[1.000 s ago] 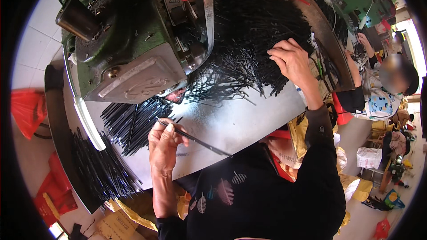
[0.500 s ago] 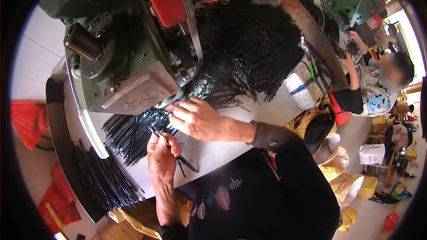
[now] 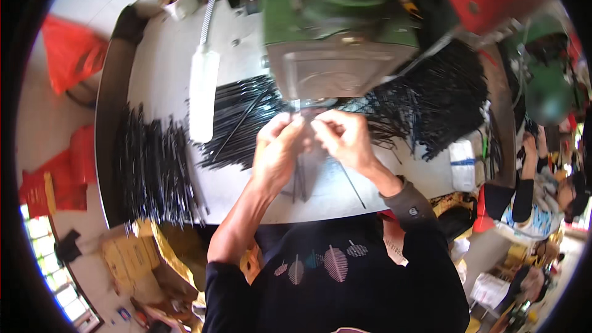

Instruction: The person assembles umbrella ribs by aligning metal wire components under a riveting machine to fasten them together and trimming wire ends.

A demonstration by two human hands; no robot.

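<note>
My left hand (image 3: pixel 277 145) and my right hand (image 3: pixel 345 139) are close together just in front of a green press-like machine (image 3: pixel 342 65). The left fingers are pinched on thin black rods (image 3: pixel 299 180), whose blurred lower ends hang beneath that hand. Curled fingers and thumb close my right hand; a single thin black rod (image 3: pixel 351 186) slants down from near it, and I cannot tell whether it is held. Motion smears the fingertips. Left of my hands lies a pile of black rods (image 3: pixel 237 124), and a tangled heap of black rods (image 3: pixel 431 98) spreads to the right.
Another bundle of rods (image 3: pixel 157 172) lies by the table's raised left edge (image 3: pixel 108 148). A white lamp (image 3: pixel 202 95) hangs over the table (image 3: pixel 237 194). At the right stands a white box (image 3: pixel 462 165); beyond it a person (image 3: pixel 530 191) works.
The view has swung left, so the machine appears farther right. My right hand has drawn back from under the machine, and my left hand has come up beside it.
</note>
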